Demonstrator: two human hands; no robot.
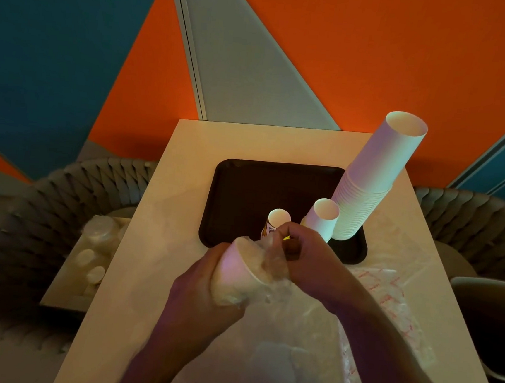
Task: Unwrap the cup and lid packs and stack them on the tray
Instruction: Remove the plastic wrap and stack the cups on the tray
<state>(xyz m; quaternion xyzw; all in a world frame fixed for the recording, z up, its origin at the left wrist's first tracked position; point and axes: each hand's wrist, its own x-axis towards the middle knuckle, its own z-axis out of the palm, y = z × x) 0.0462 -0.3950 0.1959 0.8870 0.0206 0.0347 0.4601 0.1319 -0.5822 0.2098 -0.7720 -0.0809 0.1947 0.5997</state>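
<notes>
Now the left hand wraps round the cup pack, its grip holding the pack tilted above the desk, probably to steady it while the right hand pinches the clear wrap at the pack's open end to peel it off. Pale cups show through crinkled film. On the dark tray just beyond, a tall white stack leans, with two shorter stacks beside it. Loose plastic lies near on the right.
</notes>
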